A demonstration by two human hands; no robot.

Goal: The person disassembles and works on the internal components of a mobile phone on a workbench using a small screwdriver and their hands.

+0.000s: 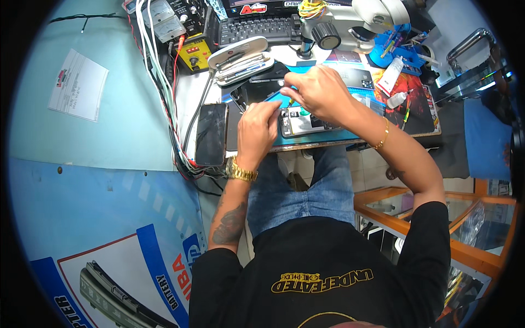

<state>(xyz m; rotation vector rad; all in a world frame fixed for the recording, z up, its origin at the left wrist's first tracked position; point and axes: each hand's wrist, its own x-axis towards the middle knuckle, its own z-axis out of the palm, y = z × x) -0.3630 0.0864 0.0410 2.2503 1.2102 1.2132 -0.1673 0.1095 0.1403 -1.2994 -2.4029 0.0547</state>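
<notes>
An opened smartphone point(299, 127), its inner parts bare, lies near the front edge of the bench. Over it, my right hand point(321, 93) is closed around what looks like a small upright screwdriver point(291, 102), pointing down at the phone's upper left part. My left hand point(257, 127) rests at the phone's left end with thumb and fingers pinched together; whatever may be between the fingertips is too small to make out. Left of that hand lies a dark smartphone point(211, 134) with its screen up. Behind both hands is a dark phone panel point(257, 92).
An open tool case point(243, 63) with slim tools stands behind the hands. A microscope point(355, 27) rises at the back, beside a keyboard point(257, 31). Cables point(164, 104) run down the left side by a yellow-fronted device point(195, 54). A small bottle point(397, 100) lies right.
</notes>
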